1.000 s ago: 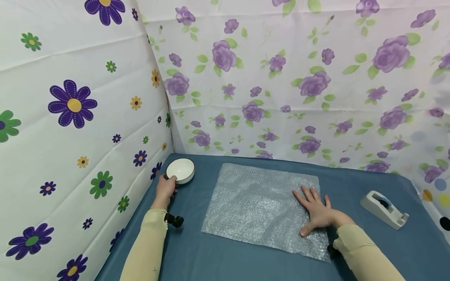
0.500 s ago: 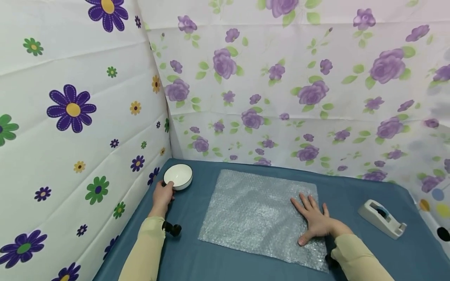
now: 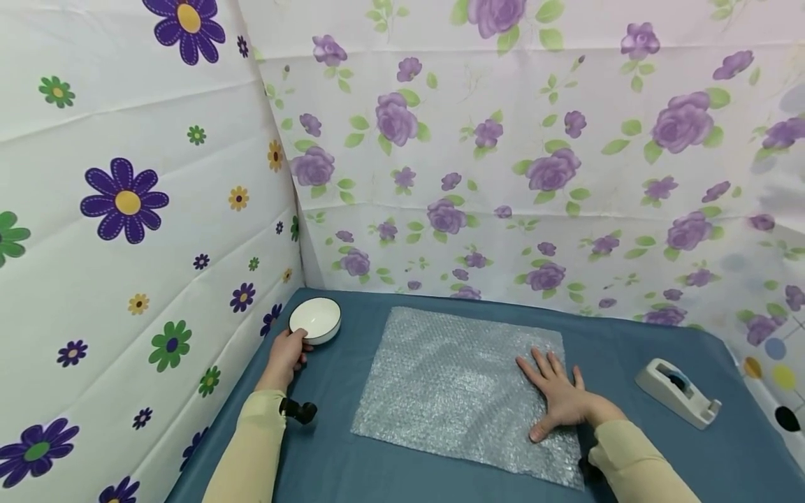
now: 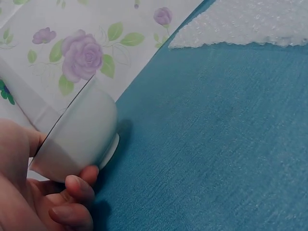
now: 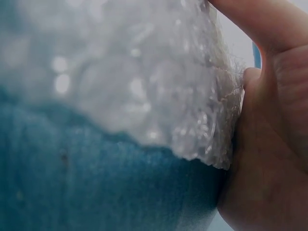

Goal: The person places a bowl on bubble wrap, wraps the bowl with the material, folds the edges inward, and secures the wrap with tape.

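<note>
At the far left of the table is a white bowl (image 3: 316, 320) with a dark rim. My left hand (image 3: 285, 360) grips its near side, thumb over the rim and fingers under the wall, as the left wrist view shows. In that view the bowl (image 4: 82, 130) stands close to the cloth; whether its foot touches is hard to tell. A sheet of bubble wrap (image 3: 453, 384) lies flat in the middle of the table. On its right part rests my right hand (image 3: 560, 398), fingers spread and straight. The right wrist view shows the wrap's edge (image 5: 159, 115) beside that palm.
A white tape dispenser (image 3: 678, 392) stands to the right of the bubble wrap. Blue cloth (image 3: 390, 475) covers the table. Flowered curtains (image 3: 440, 175) hang along the back and the left side, close to the bowl.
The head view has tilted slightly, so the scene sits a little lower and to the left. Both hands keep their places on the bowl and the bubble wrap.
</note>
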